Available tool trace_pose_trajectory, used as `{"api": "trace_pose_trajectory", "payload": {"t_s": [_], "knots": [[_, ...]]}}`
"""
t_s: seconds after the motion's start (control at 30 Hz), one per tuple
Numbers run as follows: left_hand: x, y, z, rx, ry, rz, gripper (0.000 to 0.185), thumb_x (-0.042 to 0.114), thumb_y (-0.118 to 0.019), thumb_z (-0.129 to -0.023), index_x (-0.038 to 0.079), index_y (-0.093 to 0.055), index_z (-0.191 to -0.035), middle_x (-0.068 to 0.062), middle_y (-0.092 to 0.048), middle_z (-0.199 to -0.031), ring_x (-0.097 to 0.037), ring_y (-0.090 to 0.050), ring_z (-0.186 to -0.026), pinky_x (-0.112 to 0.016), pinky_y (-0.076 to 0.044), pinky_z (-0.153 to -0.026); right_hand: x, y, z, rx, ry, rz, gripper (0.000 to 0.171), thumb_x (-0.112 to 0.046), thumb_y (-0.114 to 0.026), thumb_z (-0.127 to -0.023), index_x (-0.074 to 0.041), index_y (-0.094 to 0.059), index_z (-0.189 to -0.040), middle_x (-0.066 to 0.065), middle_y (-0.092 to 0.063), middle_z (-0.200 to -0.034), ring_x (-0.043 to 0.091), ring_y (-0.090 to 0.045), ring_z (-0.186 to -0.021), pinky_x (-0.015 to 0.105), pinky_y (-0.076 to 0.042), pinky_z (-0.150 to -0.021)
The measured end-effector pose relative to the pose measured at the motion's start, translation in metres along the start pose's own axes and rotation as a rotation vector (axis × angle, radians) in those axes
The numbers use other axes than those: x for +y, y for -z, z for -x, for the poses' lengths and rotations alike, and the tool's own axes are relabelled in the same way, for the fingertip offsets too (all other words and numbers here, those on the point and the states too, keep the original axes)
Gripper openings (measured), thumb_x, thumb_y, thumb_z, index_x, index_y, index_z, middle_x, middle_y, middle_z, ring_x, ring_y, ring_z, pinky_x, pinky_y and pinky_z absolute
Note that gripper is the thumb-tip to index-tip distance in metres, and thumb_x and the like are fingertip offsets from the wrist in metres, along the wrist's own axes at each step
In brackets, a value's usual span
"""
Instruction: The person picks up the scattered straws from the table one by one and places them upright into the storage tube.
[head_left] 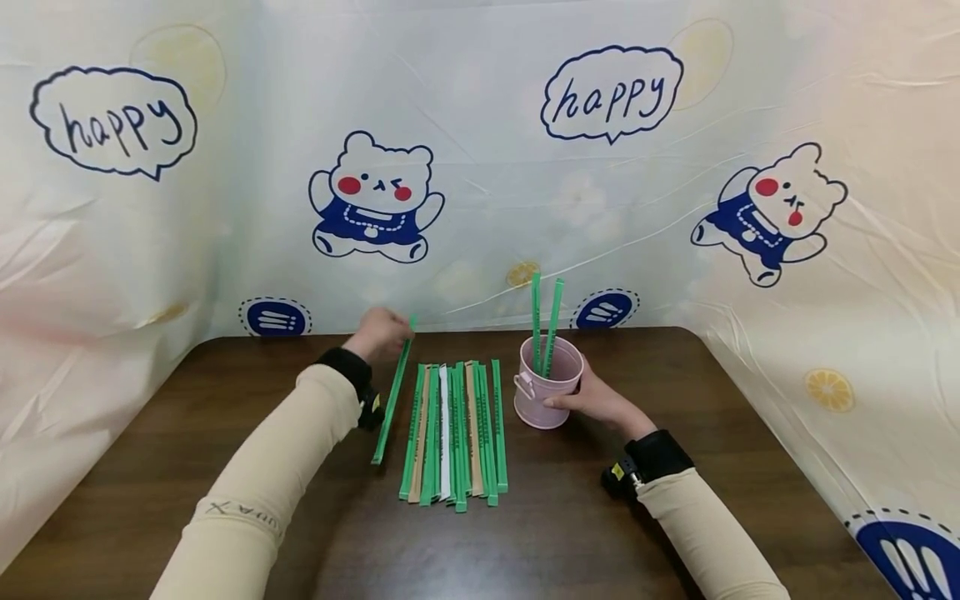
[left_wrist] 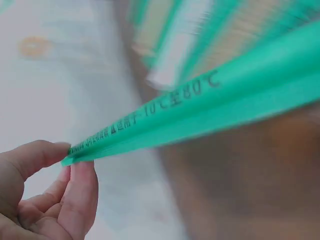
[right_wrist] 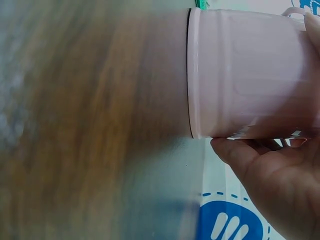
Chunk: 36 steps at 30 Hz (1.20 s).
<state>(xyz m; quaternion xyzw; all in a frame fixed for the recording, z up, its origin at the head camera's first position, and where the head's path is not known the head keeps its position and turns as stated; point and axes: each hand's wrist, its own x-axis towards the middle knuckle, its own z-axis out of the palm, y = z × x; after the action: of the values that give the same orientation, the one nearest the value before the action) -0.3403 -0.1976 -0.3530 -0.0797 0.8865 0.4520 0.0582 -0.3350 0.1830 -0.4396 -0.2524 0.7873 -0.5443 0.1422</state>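
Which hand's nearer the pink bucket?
Right: the right hand grips the pink bucket; the left hand is off to its left, past the row of strips, pinching a green strip.

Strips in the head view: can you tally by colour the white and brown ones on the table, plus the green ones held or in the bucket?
White strip: 1
Brown strips: 2
Green strips: 3, one in the left hand, pinched, and two in the pink bucket, upright
Total: 6

Brown table [head_left: 585, 533] — green, tan, white strips [head_left: 458, 433] lying side by side; pink bucket [head_left: 538, 410] — table contact unclear.
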Motion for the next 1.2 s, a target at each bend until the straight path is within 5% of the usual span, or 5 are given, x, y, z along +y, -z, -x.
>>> {"api": "trace_pose_trajectory", "payload": {"t_s": [0.3,0.57,0.73,0.93,1.2], "knots": [[0.112,0.029,0.017,0.159,-0.334,0.26,0.04,0.011,-0.059,-0.102,0.001,-0.058,-0.141,-0.022,-0.065,-0.133,-0.018,-0.069,-0.102,-0.035,-0.058,-0.102,0.001,0.006,0.0,0.004,0.036,-0.027,0.108,-0.02,-0.084,-0.086,-0.011,-0.007,-0.161,0.025,-0.03,-0.158,0.045,-0.034,-0.146,0.064,-0.031,-0.122],[0.164,-0.009,0.041,0.279,-0.555,0.711,0.039,0.004,-0.066,-0.098,0.003,-0.062,-0.136,-0.005,-0.07,-0.106,-0.005,-0.065,-0.09,-0.027,-0.061,-0.093,0.004,0.005,0.005,0.009,-0.019,-0.034,0.109,-0.02,-0.083,-0.086,-0.01,-0.006,-0.161,0.025,-0.028,-0.159,0.044,-0.033,-0.146,0.064,-0.03,-0.123],[0.173,-0.052,0.041,0.285,-0.671,0.639,0.042,0.005,-0.067,-0.098,0.002,-0.06,-0.14,-0.021,-0.071,-0.118,-0.009,-0.066,-0.091,-0.023,-0.06,-0.089,0.006,0.003,0.006,0.02,-0.046,-0.023,0.108,-0.019,-0.083,-0.086,-0.01,-0.006,-0.161,0.025,-0.028,-0.159,0.044,-0.032,-0.146,0.065,-0.028,-0.123],[0.161,-0.106,0.035,0.171,-0.687,0.466,0.044,0.009,-0.067,-0.099,0.003,-0.059,-0.141,-0.022,-0.072,-0.12,-0.031,-0.069,-0.106,-0.029,-0.059,-0.091,0.003,0.0,0.003,0.011,-0.021,-0.051,0.111,-0.018,-0.084,-0.085,-0.01,-0.005,-0.162,0.025,-0.028,-0.159,0.043,-0.034,-0.146,0.061,-0.03,-0.123],[0.142,-0.157,0.029,0.067,-0.733,0.209,0.042,0.009,-0.066,-0.099,0.005,-0.061,-0.14,-0.017,-0.074,-0.112,-0.029,-0.072,-0.105,-0.032,-0.061,-0.09,0.001,-0.002,0.003,0.003,-0.056,-0.046,0.113,-0.02,-0.081,-0.088,-0.008,0.003,-0.162,0.025,-0.027,-0.159,0.042,-0.035,-0.145,0.056,-0.032,-0.122]]}}
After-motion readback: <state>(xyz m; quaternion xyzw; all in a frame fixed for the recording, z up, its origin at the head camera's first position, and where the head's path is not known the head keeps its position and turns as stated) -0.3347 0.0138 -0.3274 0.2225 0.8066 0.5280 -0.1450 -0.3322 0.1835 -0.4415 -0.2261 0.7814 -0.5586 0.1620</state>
